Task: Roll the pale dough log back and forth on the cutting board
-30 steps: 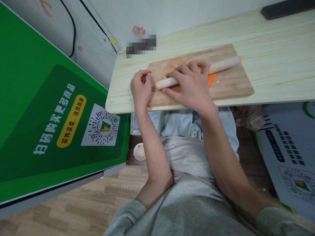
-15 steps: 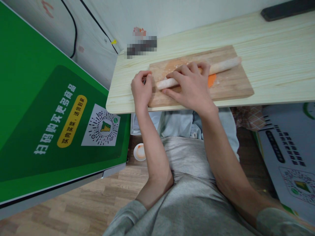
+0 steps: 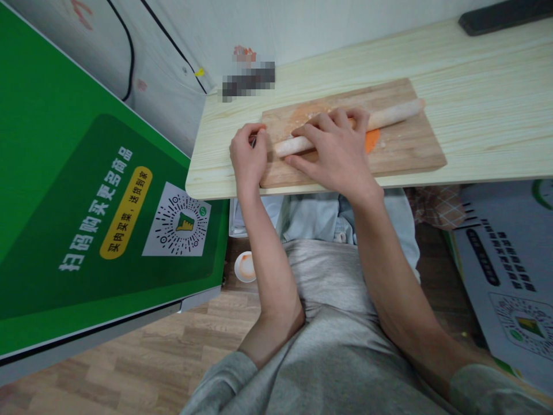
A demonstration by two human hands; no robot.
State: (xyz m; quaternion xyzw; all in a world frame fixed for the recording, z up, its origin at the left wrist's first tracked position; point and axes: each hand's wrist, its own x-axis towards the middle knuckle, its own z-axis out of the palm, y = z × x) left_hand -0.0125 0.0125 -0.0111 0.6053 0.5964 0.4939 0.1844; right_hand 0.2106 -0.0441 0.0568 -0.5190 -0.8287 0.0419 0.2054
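Observation:
A pale, floury rolling pin (image 3: 397, 113) lies slantwise across a wooden cutting board (image 3: 417, 151). My right hand (image 3: 339, 151) is on top of it, fingers bent over the far side and thumb along the near side. Under the pin and that hand, a piece of flat orange dough (image 3: 371, 140) shows partly; the rest is hidden. At the board's left edge, my left hand (image 3: 249, 155) is closed, with thumb and fingers curled against the edge. White flour and an orange-tinted smear mark the board's surface.
The board rests on a light wood-grain table (image 3: 488, 115) against a white wall. A long black object (image 3: 505, 16) lies at the back right. A green panel (image 3: 86, 190) stands close on the left. Below, a white bowl (image 3: 245, 267) is partly behind my left forearm.

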